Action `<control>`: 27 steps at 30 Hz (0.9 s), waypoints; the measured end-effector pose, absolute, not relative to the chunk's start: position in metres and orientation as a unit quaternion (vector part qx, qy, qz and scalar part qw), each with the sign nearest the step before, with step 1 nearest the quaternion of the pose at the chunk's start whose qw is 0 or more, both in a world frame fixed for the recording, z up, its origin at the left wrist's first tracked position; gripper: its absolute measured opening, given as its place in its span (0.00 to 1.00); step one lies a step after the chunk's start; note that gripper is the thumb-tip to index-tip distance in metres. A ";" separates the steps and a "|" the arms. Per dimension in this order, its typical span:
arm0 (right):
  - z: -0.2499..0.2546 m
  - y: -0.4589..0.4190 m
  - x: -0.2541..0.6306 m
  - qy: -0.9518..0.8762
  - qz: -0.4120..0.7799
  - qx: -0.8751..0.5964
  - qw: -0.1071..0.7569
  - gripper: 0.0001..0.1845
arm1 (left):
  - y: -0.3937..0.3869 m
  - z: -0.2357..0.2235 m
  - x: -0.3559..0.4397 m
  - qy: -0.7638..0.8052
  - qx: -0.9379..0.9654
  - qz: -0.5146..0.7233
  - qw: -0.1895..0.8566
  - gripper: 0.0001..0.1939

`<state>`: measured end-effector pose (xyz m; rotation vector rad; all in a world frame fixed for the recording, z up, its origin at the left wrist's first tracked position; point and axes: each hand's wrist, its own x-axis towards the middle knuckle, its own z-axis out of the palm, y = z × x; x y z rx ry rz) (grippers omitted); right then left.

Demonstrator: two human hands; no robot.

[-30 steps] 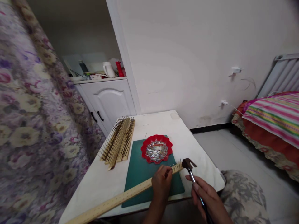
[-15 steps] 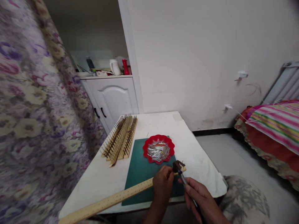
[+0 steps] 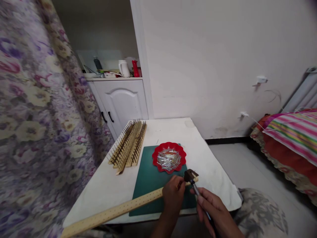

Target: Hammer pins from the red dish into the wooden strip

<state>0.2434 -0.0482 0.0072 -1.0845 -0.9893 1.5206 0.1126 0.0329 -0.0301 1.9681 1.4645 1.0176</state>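
Observation:
My right hand (image 3: 213, 206) is wrapped around the handle of a claw hammer (image 3: 195, 189). The hammer's dark head is close beside the fingertips of my left hand (image 3: 174, 190). Those left fingers are pinched together over a long wooden strip (image 3: 123, 209) dotted with small holes; what is between them is too small to make out. The strip runs from the table's lower left corner, beneath my left hand, to a short end past the hammer head. It crosses a green cutting mat (image 3: 146, 175). Just beyond my hands, a red scalloped dish (image 3: 183, 155) holds many loose nails (image 3: 169, 160).
Several wooden strips studded with upright nails (image 3: 131, 142) lie on the left of the white-covered table (image 3: 170, 129). One loose nail (image 3: 157, 141) lies behind the mat. A floral curtain (image 3: 49, 132) hangs at left, and a striped bed (image 3: 294, 132) stands at right.
The camera view has shifted slightly. Both hands keep nearly the same pose, with the hammer head still beside my left fingertips.

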 end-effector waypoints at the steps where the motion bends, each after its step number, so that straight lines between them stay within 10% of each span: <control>1: 0.008 -0.048 0.243 -0.407 0.631 -0.444 0.490 0.17 | 0.033 -0.030 0.113 0.536 0.718 0.372 0.242 0.08; 27: 0.006 -0.053 0.251 -0.378 0.621 -0.437 0.529 0.22 | 0.034 -0.028 0.112 0.542 0.721 0.363 0.235 0.08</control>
